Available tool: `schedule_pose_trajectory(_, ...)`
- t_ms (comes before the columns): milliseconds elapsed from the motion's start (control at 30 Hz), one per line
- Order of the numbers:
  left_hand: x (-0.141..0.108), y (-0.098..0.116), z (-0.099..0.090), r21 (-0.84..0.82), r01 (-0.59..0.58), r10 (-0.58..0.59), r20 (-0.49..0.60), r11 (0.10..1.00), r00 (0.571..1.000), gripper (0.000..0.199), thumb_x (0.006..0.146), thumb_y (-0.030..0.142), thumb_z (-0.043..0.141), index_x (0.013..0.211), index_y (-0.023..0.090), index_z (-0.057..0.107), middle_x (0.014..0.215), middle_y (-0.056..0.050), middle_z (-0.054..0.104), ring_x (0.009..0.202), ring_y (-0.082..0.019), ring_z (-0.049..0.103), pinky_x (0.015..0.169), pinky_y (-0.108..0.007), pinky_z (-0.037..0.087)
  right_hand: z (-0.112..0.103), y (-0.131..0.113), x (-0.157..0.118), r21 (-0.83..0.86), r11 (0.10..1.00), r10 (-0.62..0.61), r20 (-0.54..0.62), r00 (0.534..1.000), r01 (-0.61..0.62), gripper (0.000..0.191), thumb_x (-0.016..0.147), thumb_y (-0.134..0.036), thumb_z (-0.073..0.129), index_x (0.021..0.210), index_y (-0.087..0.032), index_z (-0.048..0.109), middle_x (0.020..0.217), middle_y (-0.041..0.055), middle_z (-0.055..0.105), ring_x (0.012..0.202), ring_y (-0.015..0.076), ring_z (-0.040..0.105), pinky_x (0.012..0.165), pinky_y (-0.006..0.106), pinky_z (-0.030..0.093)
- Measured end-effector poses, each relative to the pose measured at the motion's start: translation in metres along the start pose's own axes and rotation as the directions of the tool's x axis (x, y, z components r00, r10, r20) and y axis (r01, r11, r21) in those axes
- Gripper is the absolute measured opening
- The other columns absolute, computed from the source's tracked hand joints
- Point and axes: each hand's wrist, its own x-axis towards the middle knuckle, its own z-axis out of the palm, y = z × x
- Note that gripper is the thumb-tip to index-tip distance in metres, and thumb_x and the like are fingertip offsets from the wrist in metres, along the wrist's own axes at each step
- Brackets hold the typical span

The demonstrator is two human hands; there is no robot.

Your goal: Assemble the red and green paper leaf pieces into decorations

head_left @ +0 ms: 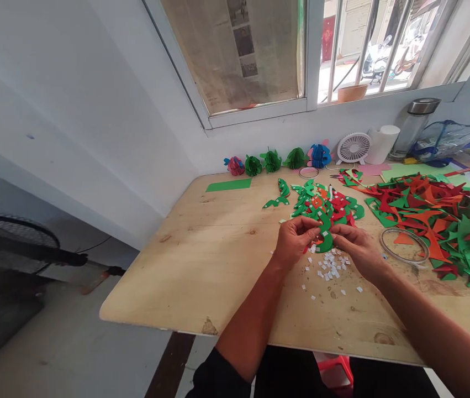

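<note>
Between my two hands is a curved green paper cutout (325, 242) with small white squares stuck on it. My left hand (295, 240) pinches its left side between thumb and fingers. From the right, my right hand (357, 249) has its fingers closed at the cutout's edge; whether a small square is in them is too small to tell. Just beyond lies a pile of green, red and orange cutouts (307, 199), many bearing white squares. Small loose white squares (332, 268) are scattered on the wooden table (201, 265) below my hands.
A heap of red, orange and green paper scraps (429, 204) covers the right side, with a tape roll (404, 246) before it. Along the wall stand several folded paper figures (272, 160), a small white fan (354, 148) and a glass bottle (412, 130). A green strip (228, 185) lies far left.
</note>
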Motion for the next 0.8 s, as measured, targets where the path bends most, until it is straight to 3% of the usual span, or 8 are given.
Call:
schedule_pose_trajectory(433,0.0011,-0.0058,0.0032,0.035,-0.013,0.015,-0.052,0.999,0.999,0.020,0.061,0.031,0.072,0.072,0.015,0.064,0.055,0.001,0.060,0.049,-0.009,0.053,0.046,-0.020,0.041,0.0018,-0.0044,-0.0003,-0.052,0.999,0.001,-0.079,0.997,-0.005,0.026,0.068,-0.042,0.066,0.073,-0.017,0.065,0.062,-0.0004,0.061,0.055,0.0128,0.052,0.051,0.024,0.039)
schedule_pose_trajectory(800,0.0003,-0.0074,0.0063,0.011,-0.022,0.023,-0.076,1.000,0.997,0.017,0.062,0.027,0.071,0.071,0.015,0.064,0.058,0.001,0.061,0.050,-0.009,0.055,0.048,-0.021,0.042,0.0011,-0.0002,0.0003,-0.016,1.000,0.004,-0.076,0.997,-0.005,0.025,0.070,-0.042,0.066,0.076,-0.017,0.065,0.060,-0.0011,0.058,0.058,0.0135,0.053,0.054,0.024,0.041)
